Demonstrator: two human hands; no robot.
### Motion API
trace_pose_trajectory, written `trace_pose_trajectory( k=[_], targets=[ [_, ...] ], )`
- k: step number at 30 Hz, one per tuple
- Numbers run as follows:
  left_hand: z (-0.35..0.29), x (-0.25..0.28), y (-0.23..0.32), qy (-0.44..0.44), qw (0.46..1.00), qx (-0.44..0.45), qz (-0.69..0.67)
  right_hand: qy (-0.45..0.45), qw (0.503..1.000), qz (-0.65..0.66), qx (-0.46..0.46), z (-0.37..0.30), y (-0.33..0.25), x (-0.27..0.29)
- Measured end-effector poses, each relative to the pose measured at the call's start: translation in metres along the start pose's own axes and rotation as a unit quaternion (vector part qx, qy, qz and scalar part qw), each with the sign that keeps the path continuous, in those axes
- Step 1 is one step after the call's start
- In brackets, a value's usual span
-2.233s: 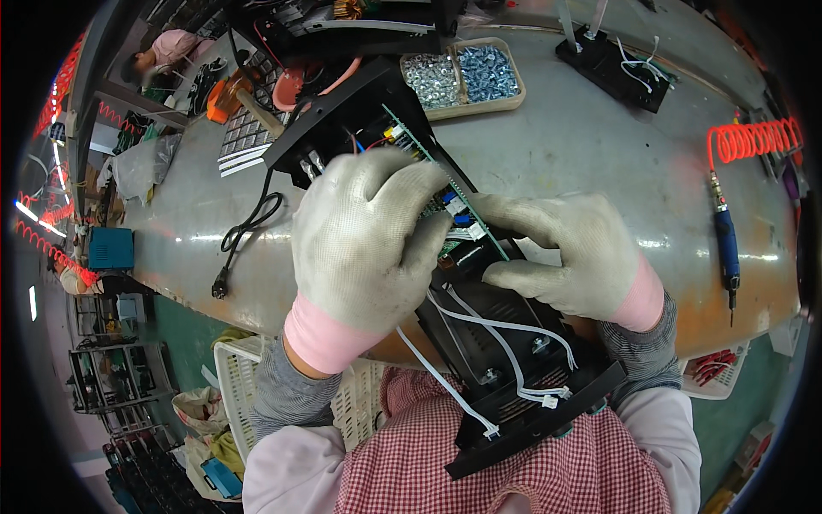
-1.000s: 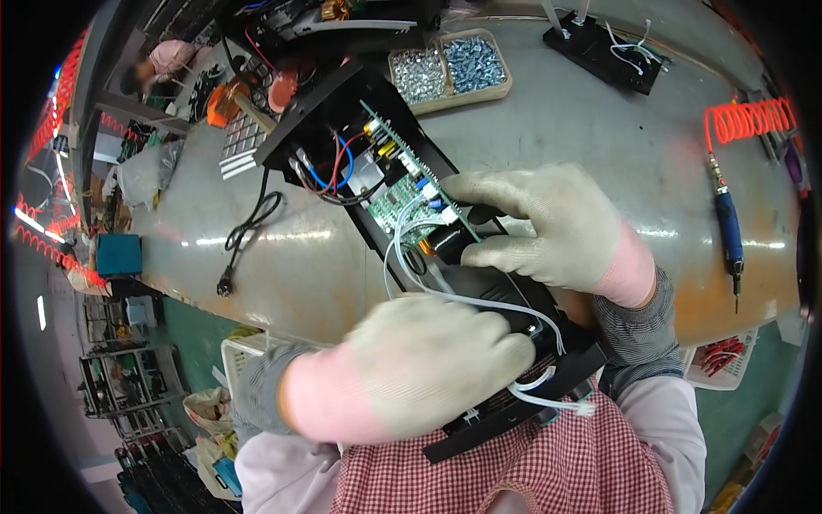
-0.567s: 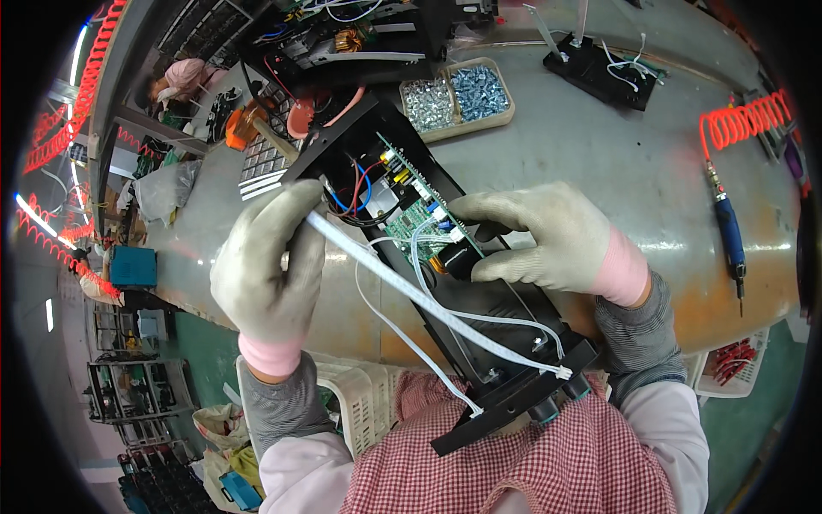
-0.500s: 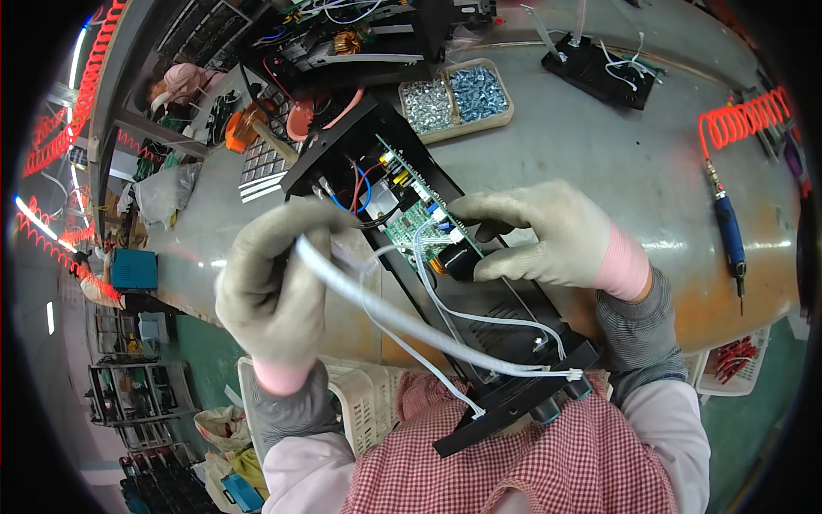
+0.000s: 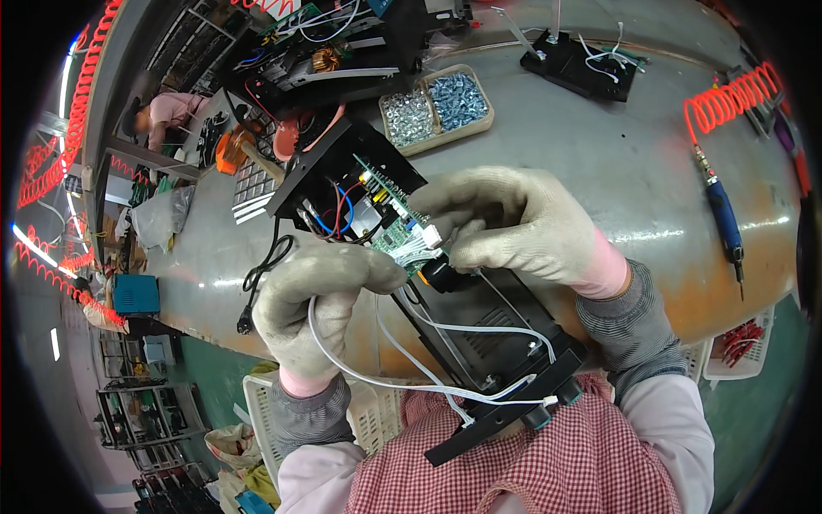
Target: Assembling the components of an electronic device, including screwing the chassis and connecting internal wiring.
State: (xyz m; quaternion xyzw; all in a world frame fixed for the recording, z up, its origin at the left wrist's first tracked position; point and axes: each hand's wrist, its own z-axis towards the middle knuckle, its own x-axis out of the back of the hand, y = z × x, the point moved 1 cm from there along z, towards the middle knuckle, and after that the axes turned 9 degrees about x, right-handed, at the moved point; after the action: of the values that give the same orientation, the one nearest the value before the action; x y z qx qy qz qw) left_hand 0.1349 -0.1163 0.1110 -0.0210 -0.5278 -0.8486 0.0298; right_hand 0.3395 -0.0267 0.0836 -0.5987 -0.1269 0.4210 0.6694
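A long black metal housing (image 5: pixel 505 319) lies tilted before me, its front panel (image 5: pixel 505 411) with knobs resting near my lap. Inside it sits a green circuit board (image 5: pixel 396 237) with a white connector (image 5: pixel 431 236) and a black cylindrical part. My gloved left hand (image 5: pixel 330 291) is closed on a white ribbon cable (image 5: pixel 338 364), fingertips beside the board; the cable loops down to the front panel. At the board's right edge, my gloved right hand (image 5: pixel 522 227) has its fingers bent round the edge, close to the connector. Its exact fingertip contact is partly hidden.
A divided tray (image 5: pixel 490 122) of screws stands behind the housing. A blue electric screwdriver (image 5: pixel 726 224) hangs on a red coiled hose at right. Another opened housing (image 5: pixel 342 73) and a black part with wires (image 5: pixel 578 67) lie farther back. A person (image 5: pixel 171 111) works at far left.
My left hand has moved right and in to the board, bringing the ribbon cable along. My right hand has shifted slightly left and up along the board's edge. The view has shifted a little.
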Motion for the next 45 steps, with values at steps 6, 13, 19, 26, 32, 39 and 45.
trace_pose_trajectory(
  k=[6, 13, 19, 26, 32, 39, 45],
  targets=[
    [0.004, 0.008, 0.003, -0.08, 0.971, -0.053, 0.22, 0.011, 0.999, 0.041, -0.034, 0.0, -0.001, -0.002],
    [0.016, 0.017, 0.039, 0.029, 0.966, 0.032, 0.254, 0.083, 0.994, 0.05, -0.048, 0.004, 0.009, -0.002],
    [0.026, -0.019, 0.017, -0.069, 0.825, -0.133, 0.545, 0.085, 0.995, 0.011, -0.046, 0.002, 0.005, -0.01],
    [0.015, -0.013, 0.002, 0.019, 0.841, -0.106, 0.53, 0.075, 0.997, -0.03, 0.004, 0.006, 0.015, -0.007],
    [0.016, 0.001, -0.001, 0.051, 0.869, 0.043, 0.489, -0.039, 0.948, -0.299, 0.101, 0.004, 0.013, 0.012],
    [0.02, 0.006, -0.015, 0.019, 0.877, 0.081, 0.473, -0.105, 0.894, -0.426, 0.089, -0.002, 0.011, 0.004],
    [0.02, 0.007, -0.019, 0.02, 0.869, 0.074, 0.489, -0.108, 0.878, -0.458, 0.091, -0.002, 0.011, 0.002]
  ],
)
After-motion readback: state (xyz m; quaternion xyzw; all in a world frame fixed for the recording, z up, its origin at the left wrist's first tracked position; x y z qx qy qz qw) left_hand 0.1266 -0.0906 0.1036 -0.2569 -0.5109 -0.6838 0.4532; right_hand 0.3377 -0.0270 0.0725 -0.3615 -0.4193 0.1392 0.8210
